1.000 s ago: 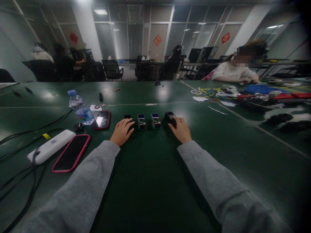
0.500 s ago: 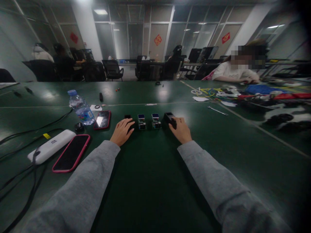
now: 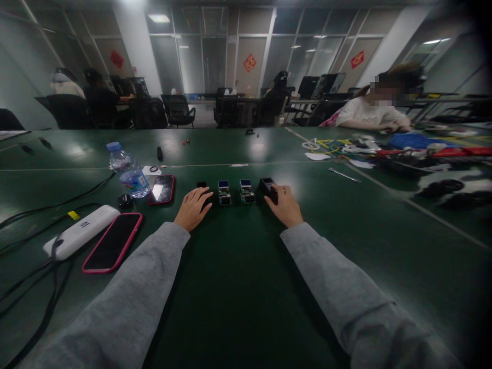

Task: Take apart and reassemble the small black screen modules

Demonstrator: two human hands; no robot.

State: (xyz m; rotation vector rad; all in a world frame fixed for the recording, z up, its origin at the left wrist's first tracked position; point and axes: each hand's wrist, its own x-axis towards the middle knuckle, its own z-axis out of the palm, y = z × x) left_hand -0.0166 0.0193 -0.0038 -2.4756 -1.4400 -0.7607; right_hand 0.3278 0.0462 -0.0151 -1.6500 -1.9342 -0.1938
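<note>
My left hand (image 3: 193, 209) is low over the green table, its fingers spread apart. Just beyond its fingertips a small dark object (image 3: 201, 184) shows, mostly hidden by the hand. To the right stand two small circuit-board modules, a left one (image 3: 224, 193) and a right one (image 3: 246, 191), each with a little screen on top. My right hand (image 3: 287, 206) has its thumb and fingers around the near right part of a black box (image 3: 266, 185), which rests on the table. Part of that box is covered by the fingers.
On the left are a water bottle (image 3: 128, 171), a red-edged phone (image 3: 162, 189), a pink-cased phone (image 3: 114, 242) and a white power bank (image 3: 83, 231) with black cables. A wrench (image 3: 345, 175) lies at right, near tangled wires (image 3: 334, 146). Another person (image 3: 369, 115) sits beyond.
Both hands hold almost the same place. My right thumb and fingers have shifted very slightly on the black box. The modules have not moved.
</note>
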